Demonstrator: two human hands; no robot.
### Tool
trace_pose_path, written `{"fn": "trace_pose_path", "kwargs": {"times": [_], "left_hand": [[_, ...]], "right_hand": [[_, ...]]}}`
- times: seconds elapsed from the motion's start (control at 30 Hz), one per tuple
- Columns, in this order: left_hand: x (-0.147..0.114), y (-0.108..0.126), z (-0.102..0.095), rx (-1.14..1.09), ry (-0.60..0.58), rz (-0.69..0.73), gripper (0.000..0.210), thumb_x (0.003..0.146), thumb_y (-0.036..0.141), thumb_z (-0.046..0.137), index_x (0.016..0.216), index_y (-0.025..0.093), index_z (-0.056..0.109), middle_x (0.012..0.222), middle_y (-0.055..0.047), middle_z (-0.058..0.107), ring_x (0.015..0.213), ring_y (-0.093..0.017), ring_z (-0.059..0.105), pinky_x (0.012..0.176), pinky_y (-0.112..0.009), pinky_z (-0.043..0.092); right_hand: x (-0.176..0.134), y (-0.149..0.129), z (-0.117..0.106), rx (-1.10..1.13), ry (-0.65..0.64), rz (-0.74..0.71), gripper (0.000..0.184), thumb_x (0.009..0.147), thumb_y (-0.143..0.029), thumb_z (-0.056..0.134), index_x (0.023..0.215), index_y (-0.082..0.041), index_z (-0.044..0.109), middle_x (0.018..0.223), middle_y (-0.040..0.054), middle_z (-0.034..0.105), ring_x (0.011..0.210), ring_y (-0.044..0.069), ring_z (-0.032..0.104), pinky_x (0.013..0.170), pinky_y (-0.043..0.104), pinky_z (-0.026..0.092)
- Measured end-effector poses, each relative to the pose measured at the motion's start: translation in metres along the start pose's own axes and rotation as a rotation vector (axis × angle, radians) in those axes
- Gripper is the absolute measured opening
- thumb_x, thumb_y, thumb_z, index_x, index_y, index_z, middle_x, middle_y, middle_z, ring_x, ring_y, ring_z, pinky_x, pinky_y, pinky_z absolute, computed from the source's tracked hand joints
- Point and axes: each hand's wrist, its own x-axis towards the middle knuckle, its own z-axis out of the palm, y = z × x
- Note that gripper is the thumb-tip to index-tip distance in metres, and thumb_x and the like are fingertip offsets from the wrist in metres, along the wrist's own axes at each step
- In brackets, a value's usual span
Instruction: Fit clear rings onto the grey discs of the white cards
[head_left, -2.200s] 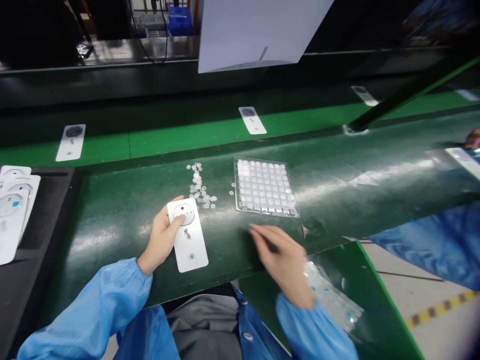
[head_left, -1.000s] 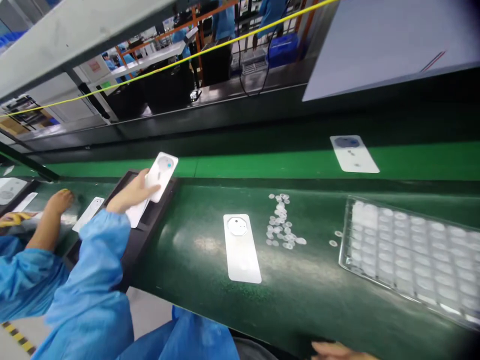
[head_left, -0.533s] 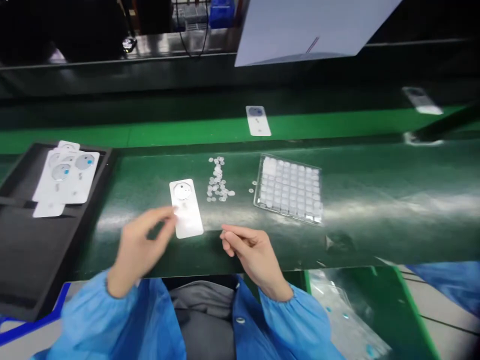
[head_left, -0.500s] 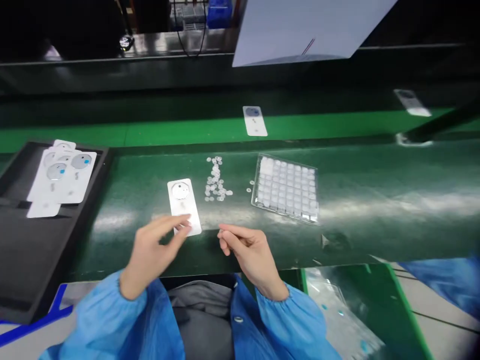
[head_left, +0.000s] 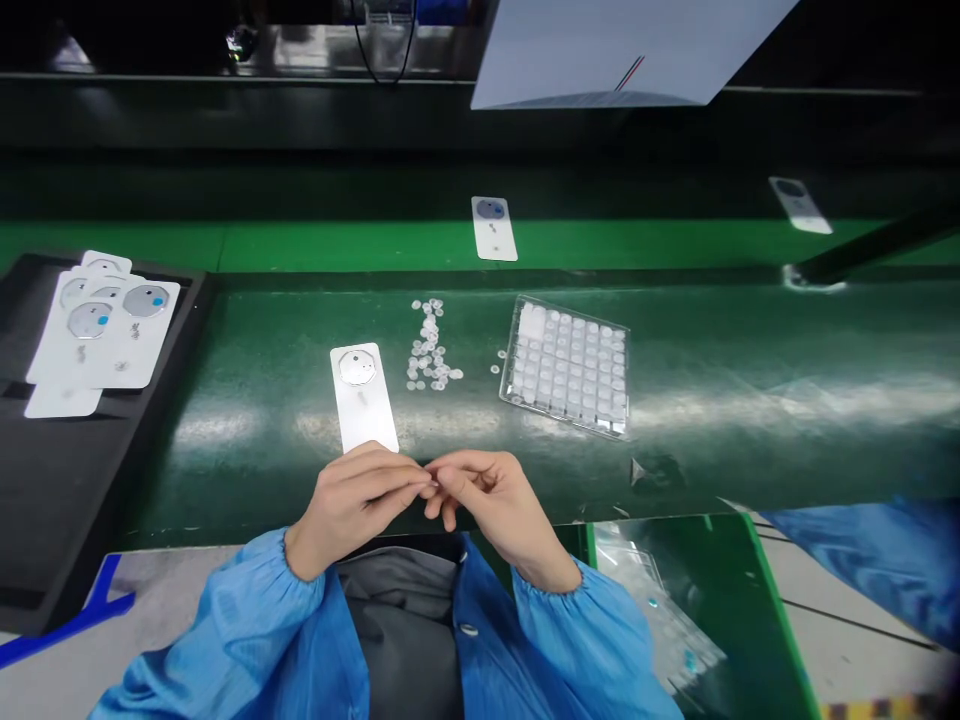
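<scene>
My left hand (head_left: 367,493) and my right hand (head_left: 487,500) meet at the fingertips above the front of the green work surface. Both are closed in a pinch; whatever lies between the fingers is too small and covered to name. Just beyond my left hand lies a white rectangular panel (head_left: 367,410) with a round silvery disc near its top. Small translucent round pieces (head_left: 427,350) lie loose in a scattered column to its right. Farther right, a clear plastic tray (head_left: 574,370) holds rows of white round pieces, with a small white square at its upper left corner.
At left, a black tray (head_left: 56,480) carries several overlapping white panels (head_left: 142,340), some with blue dots. Two more panels, one central (head_left: 493,228) and one right (head_left: 800,205), lie on the bright green strip behind. A green bin (head_left: 720,580) with plastic bags stands below right.
My left hand has moved right, off the white panel, to meet my right hand, and its fingers have closed. My right hand keeps its pinch. The camera view has shifted slightly.
</scene>
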Motion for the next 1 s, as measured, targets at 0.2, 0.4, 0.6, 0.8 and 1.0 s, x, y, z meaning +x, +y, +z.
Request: {"fn": "trace_pose_path", "kwargs": {"times": [0.2,0.4,0.6,0.8,1.0], "left_hand": [[-0.015,-0.013,-0.006,0.055,-0.073,0.141,0.039,0.090,0.009,0.069,0.124,0.028,0.074,0.111,-0.007,0.079,0.092,-0.023,0.074,0.077,-0.035,0.060],[0.015,-0.030,-0.034,0.281,-0.136,-0.027,0.033,0.096,0.026,0.066,0.129,0.026,0.070,0.126,-0.009,0.074,0.118,-0.027,0.068,0.106,-0.044,0.050],[0.085,-0.064,-0.074,0.690,-0.350,-0.372,0.083,0.082,0.048,0.079,0.151,0.016,0.043,0.164,-0.021,0.032,0.156,-0.042,0.017,0.121,-0.072,0.008],[0.079,-0.057,-0.074,0.294,-0.383,-0.345,0.053,0.071,0.039,0.088,0.113,0.021,0.060,0.128,-0.012,0.062,0.125,-0.035,0.058,0.106,-0.054,0.048],[0.047,-0.038,-0.036,-0.427,-0.114,-0.518,0.056,0.091,0.034,0.071,0.138,0.027,0.042,0.091,-0.001,0.071,0.073,-0.018,0.072,0.062,-0.027,0.059]], "right_hand": [[-0.002,-0.006,-0.002,0.073,-0.204,0.188,0.031,0.086,-0.045,0.078,0.082,-0.015,0.076,0.074,0.0055,0.075,0.060,0.013,0.070,0.044,0.017,0.052],[0.007,-0.007,-0.001,-0.080,-0.015,0.141,0.036,0.081,-0.048,0.082,0.077,-0.014,0.072,0.066,0.0034,0.071,0.051,0.010,0.061,0.039,0.016,0.045],[0.026,-0.001,-0.002,-0.186,0.103,0.081,0.039,0.077,-0.054,0.082,0.078,-0.015,0.074,0.072,0.0072,0.074,0.052,0.012,0.062,0.040,0.020,0.046],[0.027,0.000,-0.002,-0.104,0.080,0.087,0.034,0.077,-0.049,0.084,0.079,-0.016,0.075,0.072,0.0070,0.075,0.053,0.013,0.063,0.039,0.019,0.041],[0.031,0.006,-0.005,0.093,0.141,0.055,0.035,0.071,-0.051,0.087,0.067,-0.018,0.073,0.056,0.0007,0.065,0.043,0.007,0.050,0.037,0.018,0.027]]}}
